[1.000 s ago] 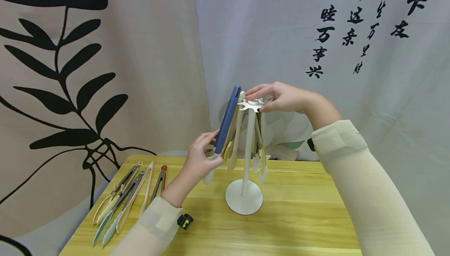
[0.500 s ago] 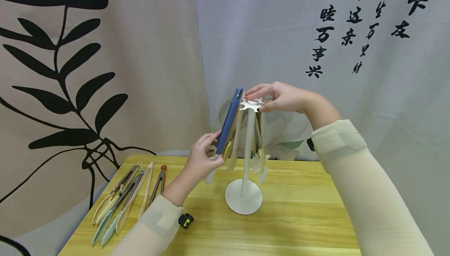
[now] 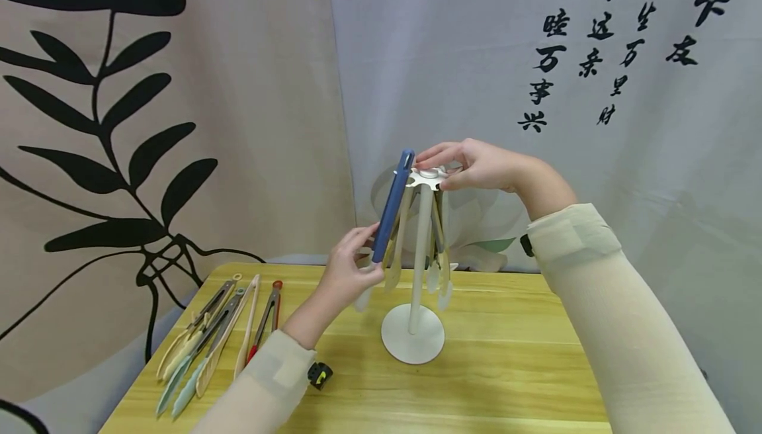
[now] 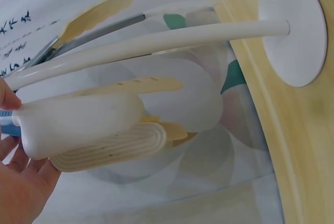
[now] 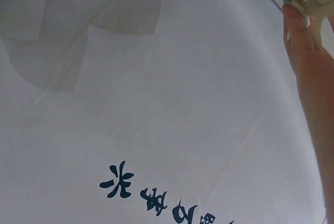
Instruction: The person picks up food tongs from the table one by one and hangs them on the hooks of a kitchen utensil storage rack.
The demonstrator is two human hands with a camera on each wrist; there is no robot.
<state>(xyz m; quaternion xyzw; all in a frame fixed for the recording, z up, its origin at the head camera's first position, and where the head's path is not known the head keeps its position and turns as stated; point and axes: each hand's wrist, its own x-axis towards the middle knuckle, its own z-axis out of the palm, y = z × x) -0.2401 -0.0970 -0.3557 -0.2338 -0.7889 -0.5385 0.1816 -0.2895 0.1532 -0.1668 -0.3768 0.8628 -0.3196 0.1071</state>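
Note:
My left hand (image 3: 354,268) holds a spatula by the lower end of its blue handle (image 3: 393,209). The broad whitish head (image 4: 78,122) points down, and the slightly tilted handle has its holed top end right at the rim of the white rack top (image 3: 428,177). My right hand (image 3: 482,166) grips that notched top from the right, thumb at its near edge. Several utensils hang from the rack, among them tongs with yellow tips (image 4: 96,20). Behind the spatula head, in the left wrist view, shows a ridged cream utensil head (image 4: 117,151).
The rack's slim post (image 3: 421,255) rises from a round white base (image 3: 413,345) on the wooden table (image 3: 506,354). At the table's left lie several tongs, including mint-tipped tongs (image 3: 187,388) and red-ended tongs (image 3: 270,315). A printed cloth (image 3: 440,57) hangs behind.
My left hand has shifted slightly to the right with the spatula, and the handle's top end has come a little lower, closer to the rack top. My right hand has stayed in place.

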